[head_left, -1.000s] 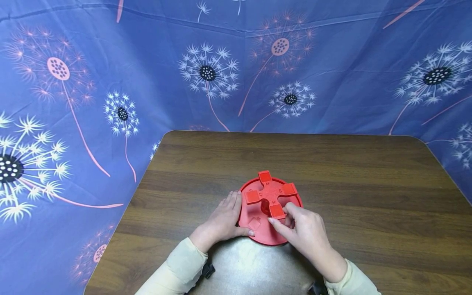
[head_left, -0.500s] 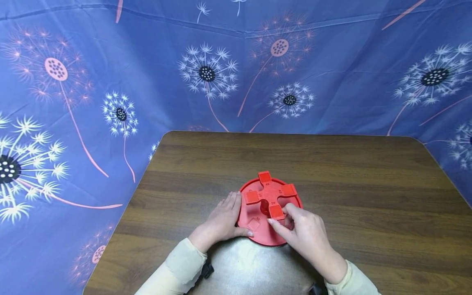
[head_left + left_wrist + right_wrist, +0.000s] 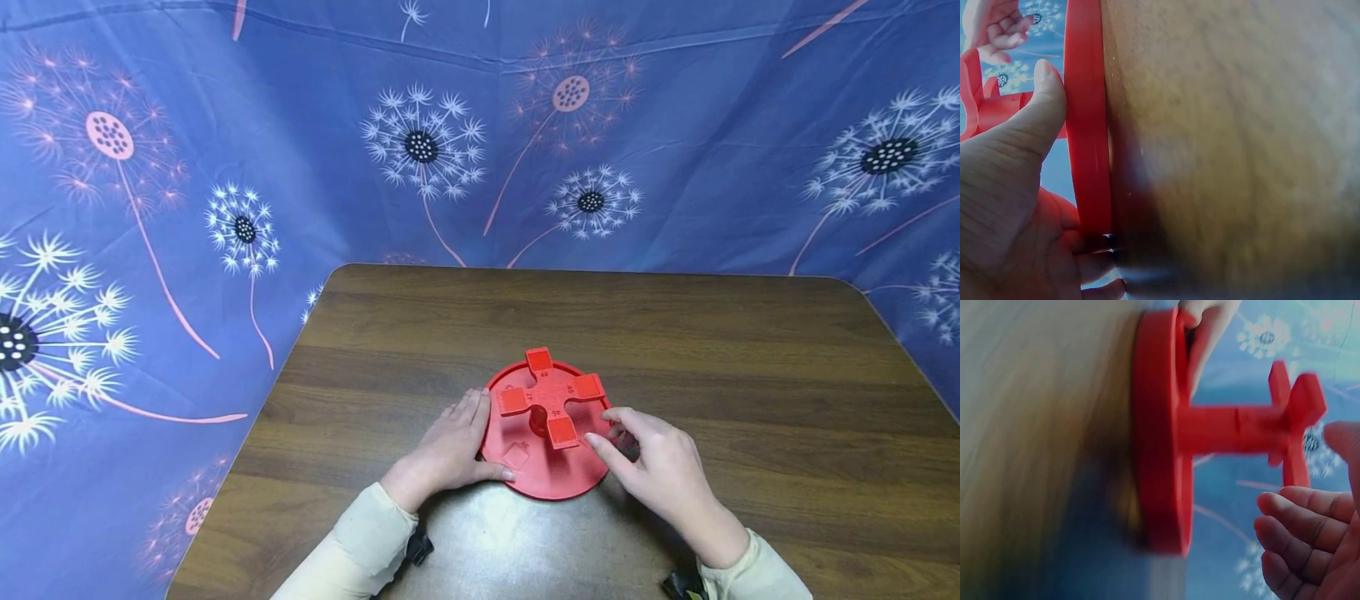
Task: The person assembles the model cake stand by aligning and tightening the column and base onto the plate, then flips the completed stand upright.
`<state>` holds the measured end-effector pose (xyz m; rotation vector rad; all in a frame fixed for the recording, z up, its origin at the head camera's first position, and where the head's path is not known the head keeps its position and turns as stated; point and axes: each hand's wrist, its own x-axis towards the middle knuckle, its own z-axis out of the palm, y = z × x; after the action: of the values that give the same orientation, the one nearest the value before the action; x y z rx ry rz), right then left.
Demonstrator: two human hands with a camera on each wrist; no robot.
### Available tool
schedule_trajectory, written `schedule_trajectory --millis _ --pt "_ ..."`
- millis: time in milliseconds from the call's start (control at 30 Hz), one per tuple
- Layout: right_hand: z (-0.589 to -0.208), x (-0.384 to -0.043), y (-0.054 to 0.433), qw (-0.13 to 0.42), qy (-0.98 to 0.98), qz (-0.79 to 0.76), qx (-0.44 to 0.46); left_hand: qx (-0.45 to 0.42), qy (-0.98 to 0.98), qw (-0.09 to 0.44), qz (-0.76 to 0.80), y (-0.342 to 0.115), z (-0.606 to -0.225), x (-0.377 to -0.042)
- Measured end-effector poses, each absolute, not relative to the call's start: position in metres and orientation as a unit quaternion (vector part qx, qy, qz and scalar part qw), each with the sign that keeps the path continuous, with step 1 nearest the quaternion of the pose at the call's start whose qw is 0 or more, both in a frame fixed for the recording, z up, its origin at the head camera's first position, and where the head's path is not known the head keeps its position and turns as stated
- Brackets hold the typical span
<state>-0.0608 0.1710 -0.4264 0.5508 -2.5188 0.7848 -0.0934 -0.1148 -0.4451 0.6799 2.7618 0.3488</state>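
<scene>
A red round base (image 3: 555, 479) with a raised rim lies on the table. From it rises a short red post (image 3: 1229, 430), topped by a red four-armed cross piece (image 3: 553, 393) with small numbers on its arms. My left hand (image 3: 447, 450) holds the base at its left edge, thumb over the near rim and fingers along the side. In the left wrist view the thumb (image 3: 1047, 106) lies against the rim. My right hand (image 3: 660, 467) is just right of the base, fingers loosely bent and holding nothing; the right wrist view shows them near the cross.
The brown wood-grain table (image 3: 750, 367) reaches back to a blue dandelion-print cloth (image 3: 480, 133) hanging behind it. Light sleeves cover both forearms, and a black strap piece (image 3: 420, 546) shows at the left wrist.
My right hand has let go of the near arm of the cross piece and moved to the right. The left hand and the red base stay in place.
</scene>
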Motion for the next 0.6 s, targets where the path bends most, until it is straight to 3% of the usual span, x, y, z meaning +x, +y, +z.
schedule_trajectory --millis 200,433,600 --pt "-0.432 -0.068 0.194 0.21 -0.925 0.26 0.178 0.234 0.951 0.148 0.139 -0.117 -0.443 -0.094" --pt "-0.44 -0.074 0.211 0.075 -0.946 0.254 0.187 0.252 0.946 0.145 0.146 -0.123 -0.444 -0.095" --pt "-0.449 -0.077 0.217 0.035 -0.94 0.252 0.226 0.267 0.94 0.145 0.156 -0.127 -0.445 -0.097"
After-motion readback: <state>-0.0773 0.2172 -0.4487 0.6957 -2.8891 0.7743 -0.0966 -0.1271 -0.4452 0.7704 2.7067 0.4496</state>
